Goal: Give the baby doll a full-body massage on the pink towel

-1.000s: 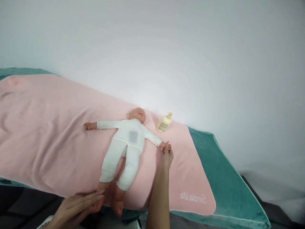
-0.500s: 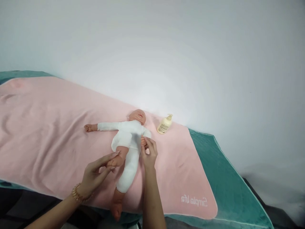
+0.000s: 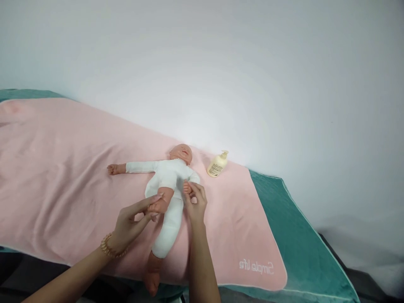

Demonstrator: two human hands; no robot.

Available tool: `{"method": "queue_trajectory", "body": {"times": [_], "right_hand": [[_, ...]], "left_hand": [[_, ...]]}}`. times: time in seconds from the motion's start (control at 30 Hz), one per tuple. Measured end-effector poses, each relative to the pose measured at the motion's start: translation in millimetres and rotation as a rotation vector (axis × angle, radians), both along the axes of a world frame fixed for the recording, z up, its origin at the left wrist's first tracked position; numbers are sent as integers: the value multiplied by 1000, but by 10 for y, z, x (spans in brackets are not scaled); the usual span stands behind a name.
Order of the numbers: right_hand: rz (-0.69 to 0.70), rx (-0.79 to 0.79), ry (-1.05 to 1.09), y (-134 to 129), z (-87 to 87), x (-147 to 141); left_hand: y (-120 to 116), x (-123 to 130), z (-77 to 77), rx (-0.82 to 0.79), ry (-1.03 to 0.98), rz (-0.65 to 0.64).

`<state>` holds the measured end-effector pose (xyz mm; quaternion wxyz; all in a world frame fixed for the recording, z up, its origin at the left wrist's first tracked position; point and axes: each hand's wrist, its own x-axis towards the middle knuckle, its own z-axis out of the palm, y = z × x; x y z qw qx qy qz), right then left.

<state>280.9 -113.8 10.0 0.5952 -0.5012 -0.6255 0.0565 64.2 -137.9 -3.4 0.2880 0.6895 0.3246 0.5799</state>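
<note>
A baby doll [image 3: 167,172] with a white cloth body lies on its back on a pink blanket [image 3: 233,227]. My left hand [image 3: 135,216], with a beaded bracelet at the wrist, pinches the foot of the doll's bent leg between thumb and fingers. That leg is raised over the doll's lower body. Between the thumb and fingers of my right hand [image 3: 195,200] is the doll's small hand, beside its torso. The doll's other arm stretches out to the left, and its other leg reaches toward the blanket's near edge.
A cream pump bottle [image 3: 217,165] stands on the blanket right of the doll's head. A green cover [image 3: 284,210] shows under the blanket at the right. Behind rises a pale wall [image 3: 202,63].
My left hand has moved slightly right and up with the doll's foot, bringing the bent leg nearer the torso. My right hand has shifted slightly left, still on the doll's hand.
</note>
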Motion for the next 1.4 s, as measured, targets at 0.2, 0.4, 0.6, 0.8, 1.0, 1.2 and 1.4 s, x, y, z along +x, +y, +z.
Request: {"method": "queue_trajectory", "body": {"times": [0.2, 0.4, 0.6, 0.8, 1.0, 1.2, 1.4], "right_hand": [[-345, -131, 591, 1, 138, 298], [-463, -222, 753, -53, 119, 586], [-400, -304, 783, -49, 11, 693], [-414, -294, 781, -30, -66, 710], [-448, -272, 732, -66, -21, 637], [-465, -74, 412, -81, 77, 227], [-192, 68, -204, -18, -55, -53]], "left_hand": [[-168, -381, 7, 270, 245, -73], [-385, -627, 52, 389, 411, -226], [-688, -660, -386, 290, 449, -315], [-744, -677, -630, 243, 460, -291], [-717, -679, -520, 268, 413, -239], [-525, -689, -241, 265, 311, -79], [-98, -354, 23, 145, 156, 63]]}}
